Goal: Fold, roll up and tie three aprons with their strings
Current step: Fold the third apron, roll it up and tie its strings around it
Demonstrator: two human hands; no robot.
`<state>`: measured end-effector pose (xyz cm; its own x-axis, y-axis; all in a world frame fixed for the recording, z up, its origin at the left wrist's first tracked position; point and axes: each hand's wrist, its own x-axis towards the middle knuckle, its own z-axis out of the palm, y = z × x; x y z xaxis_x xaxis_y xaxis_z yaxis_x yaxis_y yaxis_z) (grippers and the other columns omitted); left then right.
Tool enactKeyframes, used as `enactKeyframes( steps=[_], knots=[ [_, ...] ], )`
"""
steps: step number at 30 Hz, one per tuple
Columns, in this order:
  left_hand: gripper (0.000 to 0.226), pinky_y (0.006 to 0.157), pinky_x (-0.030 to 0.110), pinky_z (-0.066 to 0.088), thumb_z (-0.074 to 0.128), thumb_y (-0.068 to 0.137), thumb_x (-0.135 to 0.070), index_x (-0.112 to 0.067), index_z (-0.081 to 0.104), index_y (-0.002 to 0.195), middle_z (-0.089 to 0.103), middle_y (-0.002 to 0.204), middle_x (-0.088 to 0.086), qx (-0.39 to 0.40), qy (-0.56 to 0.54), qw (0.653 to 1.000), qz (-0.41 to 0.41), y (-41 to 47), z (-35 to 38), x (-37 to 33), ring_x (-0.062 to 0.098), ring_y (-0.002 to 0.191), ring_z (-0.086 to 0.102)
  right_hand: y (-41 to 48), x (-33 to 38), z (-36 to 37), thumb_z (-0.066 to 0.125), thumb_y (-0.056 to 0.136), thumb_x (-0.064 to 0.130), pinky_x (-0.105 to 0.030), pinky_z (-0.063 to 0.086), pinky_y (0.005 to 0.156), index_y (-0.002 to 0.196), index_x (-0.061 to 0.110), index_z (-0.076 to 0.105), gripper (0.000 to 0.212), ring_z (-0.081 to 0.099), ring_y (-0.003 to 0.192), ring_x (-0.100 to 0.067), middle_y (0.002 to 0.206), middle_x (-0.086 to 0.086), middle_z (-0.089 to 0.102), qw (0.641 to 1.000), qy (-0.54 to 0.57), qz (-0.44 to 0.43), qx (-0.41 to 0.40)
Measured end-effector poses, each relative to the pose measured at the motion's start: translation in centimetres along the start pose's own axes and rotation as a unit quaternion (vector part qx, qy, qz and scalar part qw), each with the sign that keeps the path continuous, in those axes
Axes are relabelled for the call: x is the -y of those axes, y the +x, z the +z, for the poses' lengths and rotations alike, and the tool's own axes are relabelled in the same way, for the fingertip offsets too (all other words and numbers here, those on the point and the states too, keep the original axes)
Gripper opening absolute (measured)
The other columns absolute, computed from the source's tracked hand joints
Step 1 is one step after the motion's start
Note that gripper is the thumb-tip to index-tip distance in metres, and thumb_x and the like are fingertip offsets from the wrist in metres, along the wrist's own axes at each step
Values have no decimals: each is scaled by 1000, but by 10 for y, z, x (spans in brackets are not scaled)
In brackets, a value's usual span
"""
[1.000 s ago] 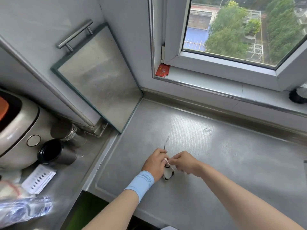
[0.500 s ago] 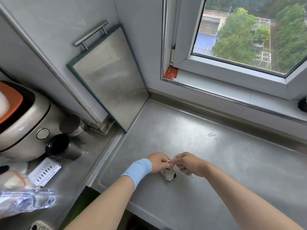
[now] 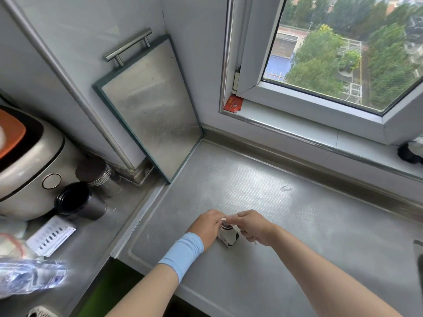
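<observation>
Worktop: brushed steel worktop (image 3: 320,236), dull grey, showing a dotted embossed patch just beyond the hands and a raised lip along its left edge
Rolled apron: the rolled apron (image 3: 229,237) is sitting on that worktop, tucked right between the two hands; it's a small tight bundle, white with black patches, its upper end looking cinched and dark-ringed
String: the string (image 3: 223,218), thin, pale and flat, is stretching across the short gap between the fingertips, just above the roll
Left hand: the left hand (image 3: 207,226) is coming in from the lower left, knuckles up, fingers curling in and pinching one end of the string; a light blue ribbed wristband (image 3: 183,255) is hugging the wrist
Right hand: the right hand (image 3: 254,227) is reaching in from the lower right, fingers bunching and pinching the other end, a thin pale tail poking out below the palm
Back corner: a flat rectangular steel board (image 3: 151,104) with a dark rim and bar handle is leaning against the wall
Far left: a rounded silver cooker (image 3: 27,161) is standing with a dark cup (image 3: 80,202) just beside it
</observation>
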<state>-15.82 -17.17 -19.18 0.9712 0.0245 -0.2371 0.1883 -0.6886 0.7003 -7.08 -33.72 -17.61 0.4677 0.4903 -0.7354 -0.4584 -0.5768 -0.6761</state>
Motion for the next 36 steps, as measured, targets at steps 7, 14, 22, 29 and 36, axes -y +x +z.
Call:
enactKeyframes(
  steps=[7, 14, 22, 29, 36],
  knots=[
    [31, 82, 31, 48, 43, 95, -6, -17, 60, 119, 63, 107, 7, -87, 94, 990, -55, -15, 1, 5, 26, 96, 61, 8, 11, 13, 72, 89, 32, -22, 17, 44, 97, 3, 75, 30, 21, 45, -12, 54, 2, 24, 1000, 1, -4, -5],
    [32, 71, 25, 43, 43, 86, -4, -23, 67, 96, 65, 95, 2, -83, 91, 979, -165, -20, -22, 10, 24, 85, 59, 22, 13, 5, 74, 86, 26, -20, 28, 40, 74, 17, 74, 15, 32, 40, -12, 50, 3, 44, 990, -74, -31, -119],
    [42, 73, 30, 56, 39, 81, 8, -12, 69, 61, 65, 69, 4, -23, -215, 917, -336, -11, -28, 23, 21, 67, 58, 34, 20, 3, 57, 93, 23, -28, 47, 74, 92, 14, 71, 16, 60, 93, -21, 99, -3, 68, 924, -337, -91, -158],
    [40, 40, 8, 17, 21, 82, 10, -14, 37, 55, 35, 44, 0, -54, -451, 812, -368, -1, -12, 11, 9, 32, 26, 37, 23, 4, 59, 91, 29, -24, 46, 66, 90, 17, 71, 18, 63, 82, -14, 91, 2, 72, 942, -316, -71, -88],
    [46, 51, 29, 27, 57, 88, -43, -19, 36, 54, 31, 56, 6, -40, -242, 900, -360, -15, -2, 13, 23, 56, 27, 40, 16, -14, 71, 83, 29, -13, 39, 52, 78, 19, 79, 14, 52, 55, 1, 75, 5, 73, 952, -282, -73, -90]
  ],
)
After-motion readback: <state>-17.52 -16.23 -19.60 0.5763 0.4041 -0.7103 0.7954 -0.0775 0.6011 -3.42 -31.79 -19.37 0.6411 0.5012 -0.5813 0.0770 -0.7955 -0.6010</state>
